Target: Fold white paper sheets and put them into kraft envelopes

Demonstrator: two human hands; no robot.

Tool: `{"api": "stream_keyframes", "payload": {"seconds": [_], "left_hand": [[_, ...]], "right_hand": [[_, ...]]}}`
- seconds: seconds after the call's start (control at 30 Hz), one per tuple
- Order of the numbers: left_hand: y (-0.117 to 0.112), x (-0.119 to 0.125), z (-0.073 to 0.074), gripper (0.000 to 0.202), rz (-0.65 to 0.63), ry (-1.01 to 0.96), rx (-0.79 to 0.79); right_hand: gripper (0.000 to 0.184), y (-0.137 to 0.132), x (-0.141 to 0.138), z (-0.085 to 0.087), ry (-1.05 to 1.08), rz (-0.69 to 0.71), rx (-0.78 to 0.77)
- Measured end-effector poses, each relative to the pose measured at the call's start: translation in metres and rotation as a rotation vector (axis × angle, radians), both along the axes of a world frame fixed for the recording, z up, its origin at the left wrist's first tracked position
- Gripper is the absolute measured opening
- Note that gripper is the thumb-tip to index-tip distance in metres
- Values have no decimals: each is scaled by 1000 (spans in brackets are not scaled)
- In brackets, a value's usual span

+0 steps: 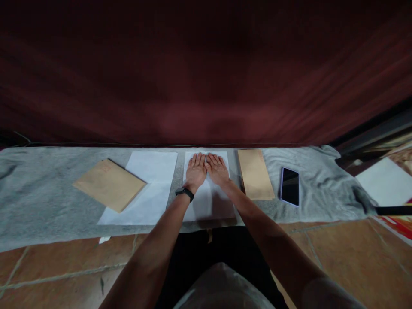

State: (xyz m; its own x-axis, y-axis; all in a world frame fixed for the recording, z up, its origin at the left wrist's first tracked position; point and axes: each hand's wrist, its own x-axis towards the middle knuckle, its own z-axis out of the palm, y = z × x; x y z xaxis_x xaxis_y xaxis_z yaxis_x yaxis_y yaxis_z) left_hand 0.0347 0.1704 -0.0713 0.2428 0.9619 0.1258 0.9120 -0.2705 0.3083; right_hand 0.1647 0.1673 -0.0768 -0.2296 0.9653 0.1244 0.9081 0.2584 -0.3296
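Observation:
A white sheet of paper (209, 210) lies in front of me on a grey cloth. My left hand (195, 171) rests flat on its upper part, fingers stretched out, with a dark band on the wrist. Beside it my right hand (218, 168) also presses flat on the paper, the thumbs close together. Right of the sheet is a stack of brown envelopes (255, 175). On the left, more brown envelopes (109, 183) lie slanted across another white sheet (156, 201), which has a crease across it.
A phone (290, 186) with a dark screen lies right of the envelopes. The grey cloth (41, 193) covers the long work surface. A dark red curtain (206, 86) hangs along the far edge. White paper (386, 182) sits at the far right, above the tiled floor (360, 249).

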Motion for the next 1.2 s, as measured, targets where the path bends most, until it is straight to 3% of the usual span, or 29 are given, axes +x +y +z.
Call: {"api": "stream_keyframes", "payload": {"seconds": [0.13, 0.4, 0.8, 0.9, 1.1, 1.2], "left_hand": [[3, -5, -6, 57, 38, 69, -21], [6, -2, -13, 61, 198, 70, -33], [7, -8, -16, 62, 291, -26, 48], [7, -8, -14, 62, 286, -11, 43], [3, -9, -12, 62, 273, 5, 43], [4, -10, -10, 63, 260, 14, 29]], "right_hand": [[52, 4, 2, -4, -56, -18, 3], [56, 11, 5, -9, -75, -243, 21], [63, -5, 21, -20, 28, -417, 167], [61, -24, 14, -16, 40, -418, 180], [55, -91, -18, -12, 30, -178, 130], [57, -110, -19, -12, 36, -202, 130]]}}
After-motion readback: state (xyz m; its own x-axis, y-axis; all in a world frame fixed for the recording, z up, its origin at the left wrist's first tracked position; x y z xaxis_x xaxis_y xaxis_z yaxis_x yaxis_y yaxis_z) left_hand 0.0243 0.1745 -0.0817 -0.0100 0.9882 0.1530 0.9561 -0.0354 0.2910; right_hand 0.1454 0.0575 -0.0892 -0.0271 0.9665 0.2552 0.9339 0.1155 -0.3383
